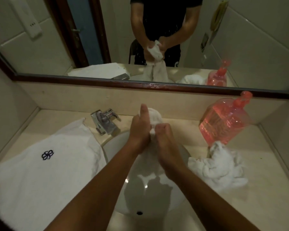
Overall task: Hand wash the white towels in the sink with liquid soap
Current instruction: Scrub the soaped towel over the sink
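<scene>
Bathroom counter point(265, 189), mirror point(107, 30) at far side. Wrapped left hand point(140, 129) and right hand point(163, 139) tight round white towel point(154, 116), held over sink point(148, 197), likely to drain into it. Parked soap bottle point(223, 120) far right.

A beige stone countertop point(265, 189) fills the alcove, with a white oval sink basin point(113, 144) set into its middle. A chrome single-lever faucet point(105, 122) stands on it behind the basin's left rim. 2 white towels lie directly on the counter: 1 flat towel point(48, 177) on the left, with its dark blue flower-like logo point(47, 154) facing up and its right edge reaching the basin's rim, and 1 crumpled towel point(218, 167) heaped on the right. A clear pink pump bottle of liquid soap point(223, 120) stands upright at the back right, just behind the heap.
</scene>
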